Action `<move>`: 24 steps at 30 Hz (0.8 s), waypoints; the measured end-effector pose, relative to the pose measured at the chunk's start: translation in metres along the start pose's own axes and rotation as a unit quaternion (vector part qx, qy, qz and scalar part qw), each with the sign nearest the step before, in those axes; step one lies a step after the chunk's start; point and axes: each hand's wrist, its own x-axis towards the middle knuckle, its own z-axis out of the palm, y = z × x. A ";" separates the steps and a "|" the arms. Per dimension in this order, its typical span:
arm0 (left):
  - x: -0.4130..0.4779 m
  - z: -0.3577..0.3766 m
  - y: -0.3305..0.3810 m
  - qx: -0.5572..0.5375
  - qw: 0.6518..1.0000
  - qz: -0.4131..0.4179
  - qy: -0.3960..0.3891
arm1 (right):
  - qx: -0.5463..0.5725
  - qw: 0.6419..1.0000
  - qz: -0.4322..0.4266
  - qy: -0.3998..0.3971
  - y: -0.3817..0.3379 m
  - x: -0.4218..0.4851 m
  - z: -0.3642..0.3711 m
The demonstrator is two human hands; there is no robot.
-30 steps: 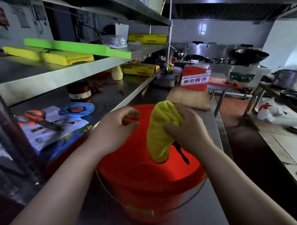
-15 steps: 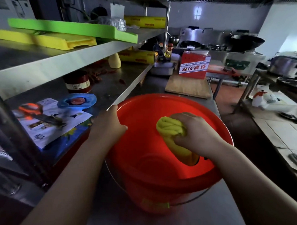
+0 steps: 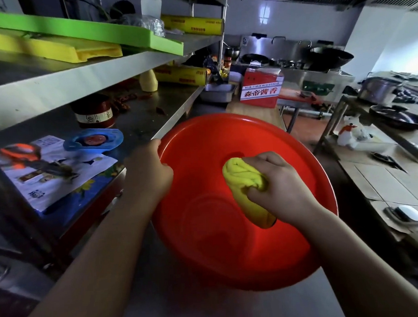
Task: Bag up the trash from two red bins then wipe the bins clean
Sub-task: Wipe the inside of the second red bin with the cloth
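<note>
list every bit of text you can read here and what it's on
"森帝酱香" in red on the white band of the red box beyond the bin.
"WRAP", upside down, on the yellow roll box on the lower shelf.
Too small or blurred to read: the line above the big characters on the red box, the upper yellow roll box, the dark jar label, the leaflets.

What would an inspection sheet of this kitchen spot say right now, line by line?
Surface: steel counter, bare near the bin.
Job's things: red bin tilted toward the camera, no trash seen inside; yellow cloth pressed inside it.
Clutter: papers, blue dish, dark jar on the lower shelf; red box behind.
Grippers: left hand grips the rim; right hand clutches the cloth.
Cables: nothing seen.
Surroundings: woks, stove.
</note>
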 end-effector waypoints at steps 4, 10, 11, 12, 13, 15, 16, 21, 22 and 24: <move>-0.010 0.004 0.012 -0.030 0.997 0.055 0.043 | -0.024 1.000 0.019 -0.005 0.009 -0.008 -0.001; -0.031 0.011 0.024 -0.041 0.989 0.104 0.093 | -0.019 0.998 0.052 -0.024 0.024 -0.023 -0.002; -0.036 0.013 0.025 -0.043 0.988 0.113 0.101 | -0.018 0.998 0.056 -0.034 0.026 -0.025 -0.002; -0.041 0.015 0.026 -0.043 0.987 0.115 0.108 | -0.017 0.997 0.062 -0.047 0.028 -0.027 -0.002; -0.045 0.017 0.027 -0.039 0.987 0.113 0.112 | -0.015 0.996 0.067 -0.064 0.030 -0.029 -0.002; -0.055 0.022 0.027 -0.028 0.986 0.113 0.119 | -0.005 0.993 0.071 -0.095 0.034 -0.034 -0.001; -0.059 0.024 0.027 -0.025 0.986 0.113 0.124 | 0.005 0.991 0.072 -0.110 0.036 -0.038 -0.001; -0.083 0.029 0.029 -0.045 0.987 0.059 0.143 | 0.079 0.979 0.060 -0.176 0.040 -0.059 0.002; -0.088 0.030 0.031 -0.062 0.986 0.041 0.148 | 0.091 0.977 0.049 -0.185 0.038 -0.063 0.002; -0.097 0.033 0.031 -0.092 0.983 0.009 0.159 | 0.109 0.971 0.025 -0.209 0.034 -0.071 0.004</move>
